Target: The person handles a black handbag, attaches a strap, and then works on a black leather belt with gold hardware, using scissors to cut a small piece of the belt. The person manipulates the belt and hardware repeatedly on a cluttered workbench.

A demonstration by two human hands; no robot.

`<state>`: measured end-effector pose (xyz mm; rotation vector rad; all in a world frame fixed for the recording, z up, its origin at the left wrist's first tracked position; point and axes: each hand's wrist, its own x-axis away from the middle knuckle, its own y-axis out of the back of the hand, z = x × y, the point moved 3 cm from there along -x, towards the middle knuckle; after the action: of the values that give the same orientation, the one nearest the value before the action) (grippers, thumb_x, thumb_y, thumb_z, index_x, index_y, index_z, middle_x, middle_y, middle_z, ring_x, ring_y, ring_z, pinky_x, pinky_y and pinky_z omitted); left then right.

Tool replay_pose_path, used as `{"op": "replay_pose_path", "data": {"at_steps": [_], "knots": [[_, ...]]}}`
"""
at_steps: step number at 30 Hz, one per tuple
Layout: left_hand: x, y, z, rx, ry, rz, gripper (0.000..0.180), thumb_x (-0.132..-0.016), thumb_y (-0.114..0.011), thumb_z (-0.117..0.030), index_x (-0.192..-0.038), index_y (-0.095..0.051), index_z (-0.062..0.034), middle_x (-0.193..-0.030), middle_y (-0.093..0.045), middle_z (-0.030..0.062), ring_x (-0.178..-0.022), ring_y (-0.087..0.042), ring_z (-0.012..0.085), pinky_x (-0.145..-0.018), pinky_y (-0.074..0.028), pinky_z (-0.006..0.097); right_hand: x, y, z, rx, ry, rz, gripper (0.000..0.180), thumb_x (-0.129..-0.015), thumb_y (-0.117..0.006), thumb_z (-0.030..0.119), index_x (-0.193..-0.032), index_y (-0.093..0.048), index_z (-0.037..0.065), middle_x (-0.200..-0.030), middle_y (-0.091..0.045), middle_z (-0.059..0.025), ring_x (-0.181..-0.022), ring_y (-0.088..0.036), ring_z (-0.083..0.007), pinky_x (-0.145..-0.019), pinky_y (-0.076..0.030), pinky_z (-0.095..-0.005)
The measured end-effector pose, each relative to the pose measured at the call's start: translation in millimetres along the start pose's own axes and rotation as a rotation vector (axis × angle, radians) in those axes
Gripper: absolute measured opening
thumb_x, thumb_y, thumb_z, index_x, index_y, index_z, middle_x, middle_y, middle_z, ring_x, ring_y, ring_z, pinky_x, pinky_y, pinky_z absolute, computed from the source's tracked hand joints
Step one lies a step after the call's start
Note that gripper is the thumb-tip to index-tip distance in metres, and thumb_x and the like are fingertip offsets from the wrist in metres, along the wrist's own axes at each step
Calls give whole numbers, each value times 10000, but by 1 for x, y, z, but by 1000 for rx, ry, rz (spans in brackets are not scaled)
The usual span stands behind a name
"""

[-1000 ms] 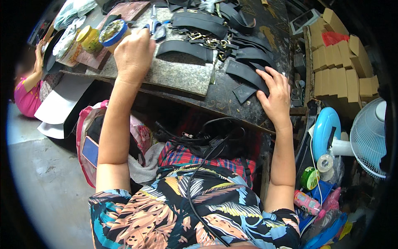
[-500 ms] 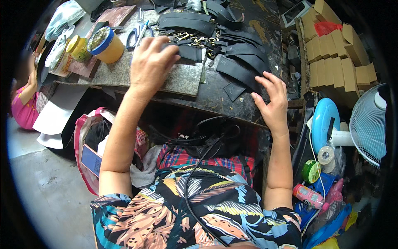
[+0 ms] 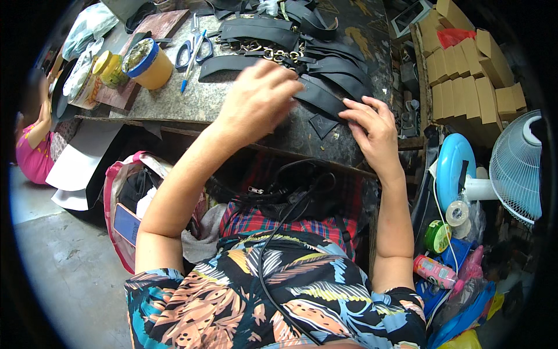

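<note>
My left hand hovers over the worktable, fingers bent and blurred, its tips at the near end of a black leather strap. My right hand rests on that same strap's right end, fingers pressing it near the table's front edge. More black straps with brass buckles lie in a pile just beyond both hands. Whether the left hand grips the strap is unclear.
A yellow tub with a blue rim, scissors and a blue pen lie at the table's left. Cardboard boxes stack at right, above a white fan. Another person in pink sits far left. A bag stands below.
My left hand has moved right, from the table's left side to the strap beside the right hand. The right hand has stayed on the strap's end.
</note>
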<state>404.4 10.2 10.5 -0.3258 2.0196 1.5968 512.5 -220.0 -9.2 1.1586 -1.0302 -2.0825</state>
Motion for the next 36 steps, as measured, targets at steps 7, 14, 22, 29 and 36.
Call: {"op": "replay_pose_path", "data": {"at_steps": [7,14,22,29,36], "knots": [[-6,-24,-7,-3,15,217,476,-802,-783,-235,-1256,-668,-149,-1136,-648,34,-1132,-555,251,-988,-439,385,-6,-8,0,-5,-3,-113,219,-820,-719,58,-1022,-745,136,-1160,-736,1,-1182,-593,-281,-1035,-430,-426],[-11,-30,-7,-89,52,188,484,-861,-734,-357,-1261,-673,-91,-1051,-620,64,-1076,-556,259,-949,-408,394,3,-5,-12,-109,-172,-234,257,-787,-688,37,-1029,-725,116,-1078,-723,-30,-1125,-601,-288,-1006,-455,-425],[-11,-31,-2,87,129,37,523,-791,-795,-221,-1269,-613,-111,-1159,-607,90,-1153,-544,302,-986,-406,425,8,-2,-9,-68,-256,-169,322,-761,-803,217,-1066,-747,131,-1069,-674,-24,-1060,-591,-256,-952,-452,-409],[-8,-18,12,482,286,-232,515,-693,-549,103,-1187,-629,-21,-1097,-622,146,-1102,-577,337,-1002,-468,416,6,-4,-3,4,-205,-86,484,-666,-885,333,-1093,-757,145,-1098,-632,-10,-1086,-570,-237,-947,-440,-396],[-15,-15,-8,217,27,-134,517,-788,-740,-111,-1291,-621,-116,-1258,-633,114,-1197,-552,320,-1071,-419,433,3,1,-5,-216,-126,-183,453,-693,-872,221,-1114,-739,118,-1107,-685,-35,-1074,-603,-249,-953,-467,-391]]}}
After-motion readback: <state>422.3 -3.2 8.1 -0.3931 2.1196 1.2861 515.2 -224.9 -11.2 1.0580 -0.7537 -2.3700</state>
